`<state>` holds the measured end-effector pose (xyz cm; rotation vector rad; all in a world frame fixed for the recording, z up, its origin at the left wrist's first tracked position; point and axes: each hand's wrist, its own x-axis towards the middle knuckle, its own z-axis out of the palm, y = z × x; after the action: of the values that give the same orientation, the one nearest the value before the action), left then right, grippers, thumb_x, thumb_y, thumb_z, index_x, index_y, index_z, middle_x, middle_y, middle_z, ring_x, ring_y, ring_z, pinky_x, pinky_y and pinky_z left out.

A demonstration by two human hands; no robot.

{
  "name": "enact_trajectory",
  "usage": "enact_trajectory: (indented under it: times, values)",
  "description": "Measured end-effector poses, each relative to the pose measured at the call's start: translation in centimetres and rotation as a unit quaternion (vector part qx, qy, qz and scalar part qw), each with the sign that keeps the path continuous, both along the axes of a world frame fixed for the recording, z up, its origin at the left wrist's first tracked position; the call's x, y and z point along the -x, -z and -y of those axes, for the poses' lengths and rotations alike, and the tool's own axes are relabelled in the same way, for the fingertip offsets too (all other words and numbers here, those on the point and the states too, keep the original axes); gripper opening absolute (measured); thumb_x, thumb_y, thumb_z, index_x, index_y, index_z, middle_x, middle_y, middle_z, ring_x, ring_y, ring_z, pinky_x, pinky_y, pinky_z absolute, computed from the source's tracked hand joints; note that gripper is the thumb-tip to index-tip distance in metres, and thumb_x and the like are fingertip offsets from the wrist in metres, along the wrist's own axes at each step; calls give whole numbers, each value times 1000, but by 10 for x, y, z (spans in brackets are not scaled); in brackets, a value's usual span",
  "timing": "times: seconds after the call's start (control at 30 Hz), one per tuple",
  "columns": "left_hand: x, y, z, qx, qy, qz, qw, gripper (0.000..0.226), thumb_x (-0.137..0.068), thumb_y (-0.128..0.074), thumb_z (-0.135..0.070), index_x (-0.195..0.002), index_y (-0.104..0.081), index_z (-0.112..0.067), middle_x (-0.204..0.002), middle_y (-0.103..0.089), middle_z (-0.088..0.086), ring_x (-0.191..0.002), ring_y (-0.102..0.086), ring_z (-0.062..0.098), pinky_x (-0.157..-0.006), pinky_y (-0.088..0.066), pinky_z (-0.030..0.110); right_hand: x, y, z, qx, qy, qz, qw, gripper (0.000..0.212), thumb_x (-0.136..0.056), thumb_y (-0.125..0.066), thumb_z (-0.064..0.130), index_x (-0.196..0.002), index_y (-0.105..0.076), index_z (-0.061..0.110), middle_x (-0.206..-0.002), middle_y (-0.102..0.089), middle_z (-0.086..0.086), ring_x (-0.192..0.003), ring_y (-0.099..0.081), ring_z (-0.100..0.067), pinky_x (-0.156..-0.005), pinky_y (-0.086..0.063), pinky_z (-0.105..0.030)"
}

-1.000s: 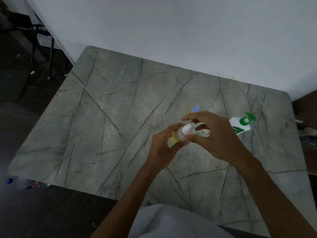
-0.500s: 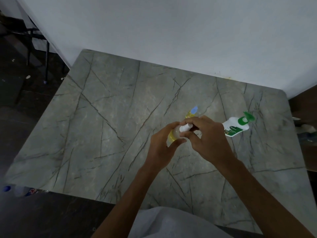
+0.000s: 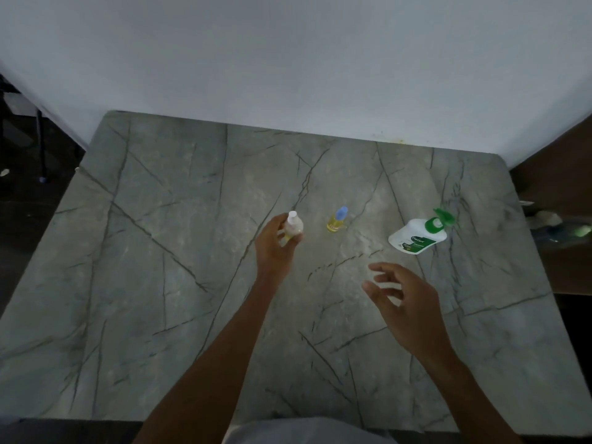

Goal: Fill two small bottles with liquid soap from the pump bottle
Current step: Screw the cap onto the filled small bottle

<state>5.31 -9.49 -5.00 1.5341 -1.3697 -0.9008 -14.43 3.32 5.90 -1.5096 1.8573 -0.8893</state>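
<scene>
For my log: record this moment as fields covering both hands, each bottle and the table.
left hand: grips the white-capped small bottle, cap on
right hand: open, holds nothing, over the table
blue-capped small bottle: stands on the table, yellow liquid inside, apart from both hands
pump bottle: white with green pump, on the table at the right, untouched
table: grey veined stone top

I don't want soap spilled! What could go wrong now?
The left hand holds the white-capped bottle in just its fingers; it might slip and fall onto the table. The open right hand, if it reaches forward, could knock over the small blue-capped bottle or the pump bottle.
</scene>
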Motion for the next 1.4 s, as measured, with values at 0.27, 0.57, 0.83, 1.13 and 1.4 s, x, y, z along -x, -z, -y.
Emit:
enact_trajectory:
  times: [0.27,0.57,0.83,1.13,1.4]
  values:
    - [12,25,35,-17,2,29,999,35,-79,-79,-11,-112,-67,-12,-99,-68,-6,-89,-61,6,-70,-46,4,23,24,-27,-60,51,4,997,26,-85,-67,33,-110,-66,25,-100,-66,12,-91,-63,1,-71,-50,-9]
    - [15,48,43,-16,-9,38,999,36,-78,-79,-15,-111,-66,-21,-100,-69,-8,-93,-65,11,-83,-57,40,61,36,-12,-81,95,25,992,26,-83,-72,25,-107,-65,24,-98,-67,12,-90,-64,-2,-68,-50,-8]
    - [20,52,42,-12,-27,49,998,39,-78,-79,-15,-113,-65,-24,-103,-66,-11,-96,-64,10,-84,-57,46,137,76,50,-84,237,41,967,69,-71,-83,24,-130,-47,21,-123,-58,8,-101,-60,-12,-81,-49,-28]
    - [3,31,-12,-91,-77,67,991,81,-76,-84,-18,-146,-44,-19,-141,-55,2,-123,-54,12,-101,-50,39,158,117,103,-106,142,72,982,48,-69,-84,17,-112,-64,17,-102,-65,3,-93,-59,-12,-73,-41,-18]
    - [13,16,-139,-152,-129,63,978,62,-90,-70,-10,-145,-44,-21,-141,-55,-1,-124,-55,17,-98,-48,32,144,126,136,-112,72,85,987,53,-67,-85,17,-116,-64,12,-99,-63,5,-90,-58,-11,-62,-37,-3]
